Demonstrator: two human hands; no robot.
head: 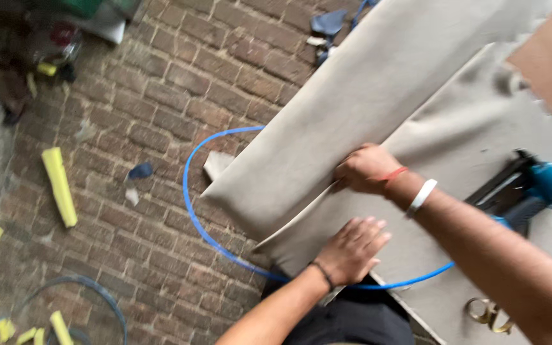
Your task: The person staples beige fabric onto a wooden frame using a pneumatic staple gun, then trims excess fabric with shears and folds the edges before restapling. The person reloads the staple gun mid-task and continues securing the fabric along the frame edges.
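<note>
Red brick floor (161, 108), beige fabric-covered padded panel (365, 108) being worked on.
At three o'clock, its fabric edge is being gripped by the closed right hand (367, 169); the open left hand (351, 250) is being pressed flat at five o'clock.

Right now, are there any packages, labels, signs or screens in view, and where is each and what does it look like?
None that can be told: no package, label, sign or screen shows.
Left hand: flat on the beige fabric-covered panel.
Right hand: gripping that panel's fabric edge.
Blue and black pneumatic staple gun: lies on the fabric at right.
Thin blue air hose: loops over the brick floor.
</note>
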